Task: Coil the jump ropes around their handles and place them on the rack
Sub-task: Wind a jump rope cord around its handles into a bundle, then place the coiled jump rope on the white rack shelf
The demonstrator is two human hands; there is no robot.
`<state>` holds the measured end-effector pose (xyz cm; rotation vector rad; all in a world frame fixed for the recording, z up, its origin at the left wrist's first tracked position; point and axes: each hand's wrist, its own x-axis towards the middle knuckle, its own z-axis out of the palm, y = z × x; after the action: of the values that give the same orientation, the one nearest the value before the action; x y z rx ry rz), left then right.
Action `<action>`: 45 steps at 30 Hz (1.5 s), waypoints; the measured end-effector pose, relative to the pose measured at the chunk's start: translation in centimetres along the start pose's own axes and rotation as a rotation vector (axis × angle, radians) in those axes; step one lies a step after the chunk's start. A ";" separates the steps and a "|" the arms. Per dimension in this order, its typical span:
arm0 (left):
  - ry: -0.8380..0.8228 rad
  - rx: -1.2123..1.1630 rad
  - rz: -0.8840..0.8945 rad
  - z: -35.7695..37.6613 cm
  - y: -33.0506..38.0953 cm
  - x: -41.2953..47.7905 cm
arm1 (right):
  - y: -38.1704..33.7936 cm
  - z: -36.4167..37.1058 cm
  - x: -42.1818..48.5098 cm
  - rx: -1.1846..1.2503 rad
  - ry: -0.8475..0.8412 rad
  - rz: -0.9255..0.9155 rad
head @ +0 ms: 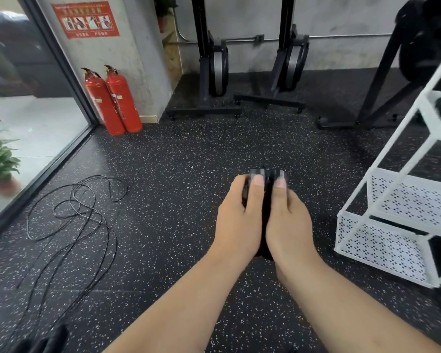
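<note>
- The handles (266, 207), black and blurred, sit side by side between both palms; whether rope is wound on them cannot be told.
- The left hand (239, 220) and right hand (288, 220) wrap them from either side, thumbs laid along the tops.
- A loose rope (82, 207) sprawls in thin black loops at nine o'clock from the hands.
- The white rack (382, 248) stands near at three o'clock; speckled floor (189, 154) lies open at twelve.

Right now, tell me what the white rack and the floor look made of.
Rack: likely thin sheet metal, painted matte white; its shelves are punched with regular holes. Floor: probably rubber gym matting, matte black with pale speckles pressed in.
</note>
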<state>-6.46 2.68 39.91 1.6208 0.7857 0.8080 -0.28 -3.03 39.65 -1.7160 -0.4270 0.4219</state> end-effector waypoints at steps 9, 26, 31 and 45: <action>-0.093 -0.230 -0.279 4.9 3.9 -1.0 | 0.5 -5.3 1.7 -0.274 0.102 -0.327; -0.364 -0.153 -0.430 17.3 10.4 -7.1 | 0.0 -21.3 2.5 0.112 0.390 0.067; -0.420 -0.173 -0.418 21.3 10.6 -7.6 | 0.0 -25.9 2.8 -0.012 0.325 0.104; -0.452 -0.260 -0.576 32.7 7.8 -4.3 | 6.6 -31.9 3.5 -0.471 0.277 -0.092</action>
<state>19.09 -19.49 41.95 1.1867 0.7276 0.1144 19.06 -29.44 38.72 -2.1637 -0.4215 0.0081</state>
